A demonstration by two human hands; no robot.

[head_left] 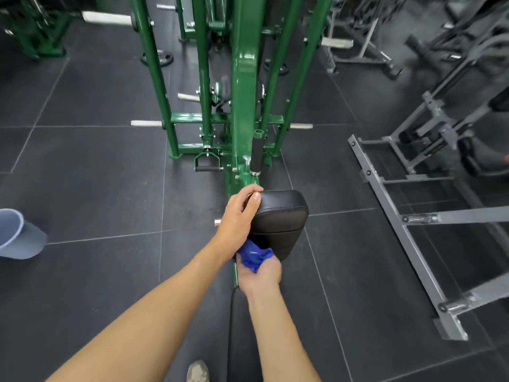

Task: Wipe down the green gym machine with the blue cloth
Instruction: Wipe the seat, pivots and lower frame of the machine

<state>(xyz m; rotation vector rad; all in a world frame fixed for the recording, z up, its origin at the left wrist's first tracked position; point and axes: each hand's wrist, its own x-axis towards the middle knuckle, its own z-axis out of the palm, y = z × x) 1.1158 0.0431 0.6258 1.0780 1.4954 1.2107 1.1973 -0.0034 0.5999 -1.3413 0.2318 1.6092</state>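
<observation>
Shoe (197, 371): nearest to you on the dark floor, well behind your fingers.
Long black pad (240, 340): it lies beside your right forearm and runs up toward your right wrist.
Right hand (260, 272): your fingers are curled and closed round the blue cloth (253, 256). The bunched cloth stands out above them, against the lower edge of the black seat pad (281, 216).
Left hand (239, 216): you clamp the far left corner of the seat pad, with the thumb on top. The cloth is just below this wrist.
Green gym machine (243, 86): its frame rises just beyond your left fingertips.
Bucket (27, 244): grey, on the floor well to the left of your left fingers, cut by the picture edge. I cannot tell what it holds.
Grey rack (454, 216): well to the right of both hands.
</observation>
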